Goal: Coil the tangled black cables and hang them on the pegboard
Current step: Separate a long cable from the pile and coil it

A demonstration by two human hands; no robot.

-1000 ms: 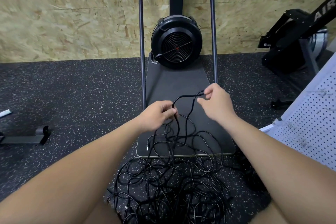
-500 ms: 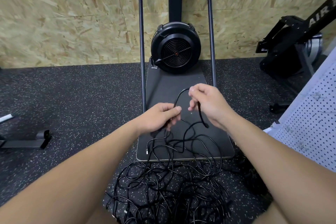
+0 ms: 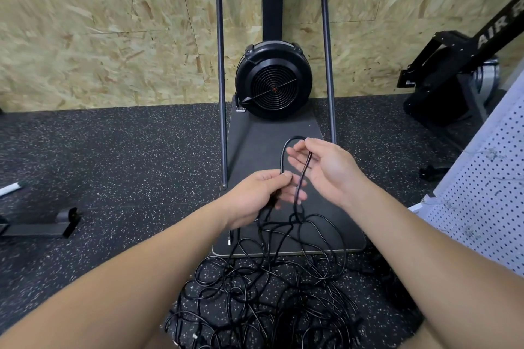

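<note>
A tangle of thin black cables (image 3: pixel 263 295) lies on the speckled floor and over the front edge of a dark platform. From it a strand rises into a small loop (image 3: pixel 286 150) held between both hands. My left hand (image 3: pixel 261 195) grips the loop's lower end with curled fingers. My right hand (image 3: pixel 326 167) sits just above and to the right, palm turned toward me, with the loop's top bent over its fingertips and one strand running down across its fingers. A white pegboard (image 3: pixel 487 195) leans at the right edge.
A black fan-wheel machine (image 3: pixel 273 79) with a tall metal frame stands on the dark platform (image 3: pixel 334 224) against the chipboard wall. Another black exercise machine (image 3: pixel 453 71) is at the right. A small black foot bracket (image 3: pixel 42 224) and a white object (image 3: pixel 10 188) lie on the floor at the left.
My right hand carried the cable end toward my left hand, narrowing the arch into a tighter loop. Its palm now faces me. The view tilted upward, showing more of the frame.
</note>
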